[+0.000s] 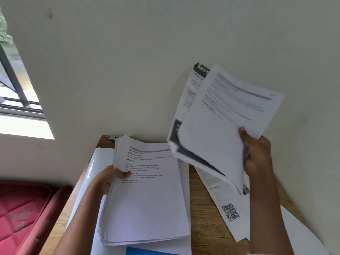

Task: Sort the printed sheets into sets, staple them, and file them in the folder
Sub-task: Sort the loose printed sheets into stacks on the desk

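Observation:
A thick stack of printed sheets lies on the wooden table. My left hand grips the stack's left edge, thumb on the top page. My right hand holds a few sheets lifted in the air to the right, above the table; they curl downward at the near end. A sheet with a QR code lies flat on the table under the raised sheets. A blue folder peeks out at the bottom edge, below the stack. A metal object, perhaps the stapler, shows at the table's far edge.
A glossy white sheet or folder lies under the stack on the left. A pale wall stands right behind the table. A window is at the left. A red cushion sits low on the left beside the table.

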A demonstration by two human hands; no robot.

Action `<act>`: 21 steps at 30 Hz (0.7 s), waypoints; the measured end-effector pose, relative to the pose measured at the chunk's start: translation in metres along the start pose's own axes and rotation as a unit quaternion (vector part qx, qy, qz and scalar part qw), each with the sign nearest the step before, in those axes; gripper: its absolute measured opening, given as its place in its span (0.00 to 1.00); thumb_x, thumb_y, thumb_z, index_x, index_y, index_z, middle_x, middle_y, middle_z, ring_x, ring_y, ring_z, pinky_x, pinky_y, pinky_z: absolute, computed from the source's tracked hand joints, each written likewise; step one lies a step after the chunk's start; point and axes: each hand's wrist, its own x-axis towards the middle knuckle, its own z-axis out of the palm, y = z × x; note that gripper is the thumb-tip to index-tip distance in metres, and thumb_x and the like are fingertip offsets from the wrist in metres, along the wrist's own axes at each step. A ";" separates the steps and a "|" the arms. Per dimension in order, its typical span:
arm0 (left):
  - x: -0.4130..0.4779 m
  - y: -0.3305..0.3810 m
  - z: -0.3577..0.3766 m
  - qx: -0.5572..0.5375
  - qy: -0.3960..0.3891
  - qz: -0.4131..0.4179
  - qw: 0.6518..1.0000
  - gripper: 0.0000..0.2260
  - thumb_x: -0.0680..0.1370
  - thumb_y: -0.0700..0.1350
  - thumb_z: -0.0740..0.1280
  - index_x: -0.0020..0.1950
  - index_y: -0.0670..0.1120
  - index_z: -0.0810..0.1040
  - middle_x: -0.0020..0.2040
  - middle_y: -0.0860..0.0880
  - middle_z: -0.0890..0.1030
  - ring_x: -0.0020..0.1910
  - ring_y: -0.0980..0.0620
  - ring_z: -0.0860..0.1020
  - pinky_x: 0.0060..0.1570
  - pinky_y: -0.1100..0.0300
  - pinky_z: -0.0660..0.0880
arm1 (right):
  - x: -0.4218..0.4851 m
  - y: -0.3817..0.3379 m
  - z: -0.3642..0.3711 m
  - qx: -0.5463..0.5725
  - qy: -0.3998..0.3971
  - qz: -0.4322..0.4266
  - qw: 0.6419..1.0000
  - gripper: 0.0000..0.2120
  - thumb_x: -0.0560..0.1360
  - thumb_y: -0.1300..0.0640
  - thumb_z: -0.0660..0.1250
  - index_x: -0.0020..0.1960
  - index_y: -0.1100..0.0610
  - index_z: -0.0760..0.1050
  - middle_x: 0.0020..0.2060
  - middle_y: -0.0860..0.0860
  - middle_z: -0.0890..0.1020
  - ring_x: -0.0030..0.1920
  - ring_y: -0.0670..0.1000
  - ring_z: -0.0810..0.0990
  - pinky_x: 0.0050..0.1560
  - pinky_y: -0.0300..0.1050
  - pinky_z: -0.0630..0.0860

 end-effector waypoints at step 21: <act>-0.007 -0.001 -0.001 -0.015 -0.044 0.053 0.998 0.21 0.69 0.31 0.74 0.61 0.39 0.78 0.53 0.37 0.83 0.50 0.36 0.81 0.49 0.42 0.79 | -0.079 0.157 0.062 -0.419 -0.227 0.020 0.879 0.24 0.74 0.40 0.65 0.60 0.57 0.74 0.52 0.48 0.80 0.52 0.49 0.80 0.47 0.40 0.77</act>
